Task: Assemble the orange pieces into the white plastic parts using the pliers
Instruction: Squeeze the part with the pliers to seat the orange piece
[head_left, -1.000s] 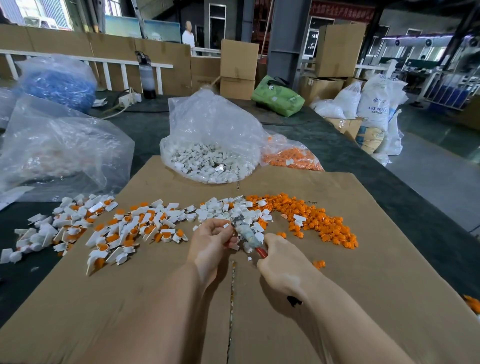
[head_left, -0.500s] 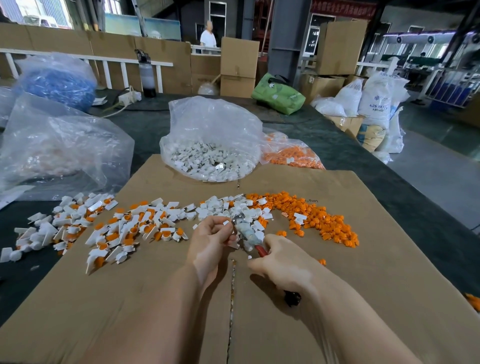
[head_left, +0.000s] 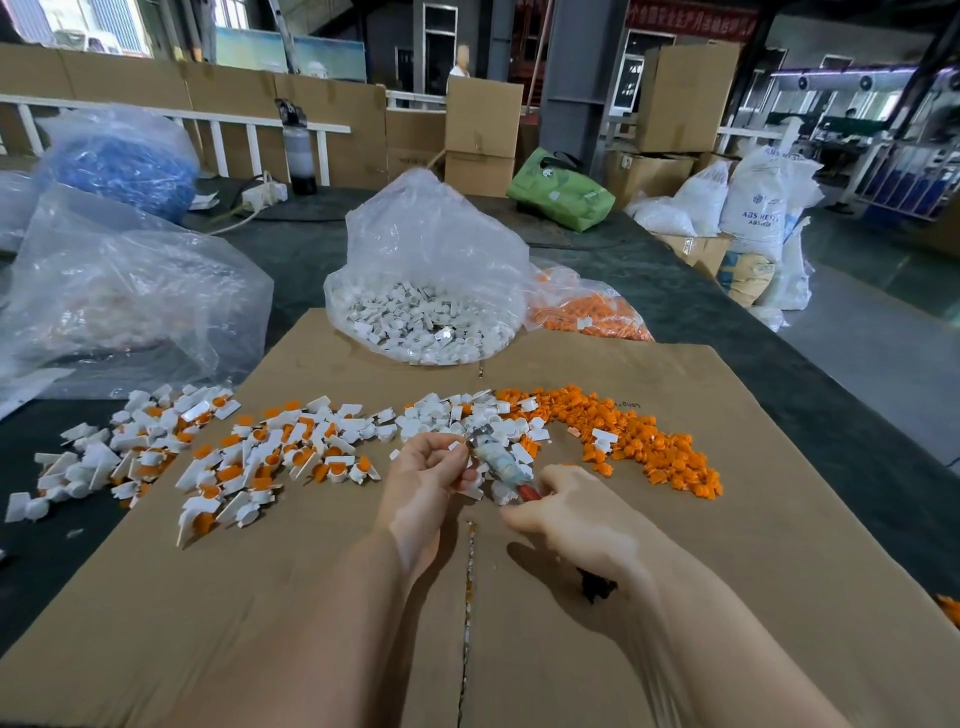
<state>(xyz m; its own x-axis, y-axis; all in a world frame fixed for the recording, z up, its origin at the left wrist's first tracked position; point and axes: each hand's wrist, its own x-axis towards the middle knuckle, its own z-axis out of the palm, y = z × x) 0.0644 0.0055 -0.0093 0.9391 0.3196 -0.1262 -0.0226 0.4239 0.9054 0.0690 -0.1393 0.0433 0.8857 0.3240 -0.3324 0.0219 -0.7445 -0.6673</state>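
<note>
- Head view is looking down on a flat sheet of brown cardboard (head_left: 649, 597) that is covering the near part of a dark table (head_left: 701, 312); the sheet's near half is lying bare, split by a seam running toward the viewer.
- Left hand (head_left: 423, 486) is curling its fingers round a small white plastic part (head_left: 457, 447), pinching it just above the seam.
- Right hand (head_left: 566, 514) is gripping the pliers (head_left: 501, 460) by their red handle; the taped, pale-wrapped shaft is slanting up-left and the metal tip is meeting the left hand's fingers. Whether an orange piece is sitting in the tip cannot be told.
- Loose orange pieces (head_left: 639, 441), small and knobbly, are spreading in a band across the cardboard toward its right edge.
- Unfilled white parts (head_left: 447, 418) are heaping just beyond the hands, crowding the pliers' tip.
- Assembled parts (head_left: 260, 462), white with orange inserts, are trailing left and spilling off the cardboard's left edge onto the table.
- At the cardboard's far edge, a crinkled clear bag of white parts (head_left: 426, 291) is standing open, with a bag of orange pieces (head_left: 587, 312) beside it on the right.
</note>
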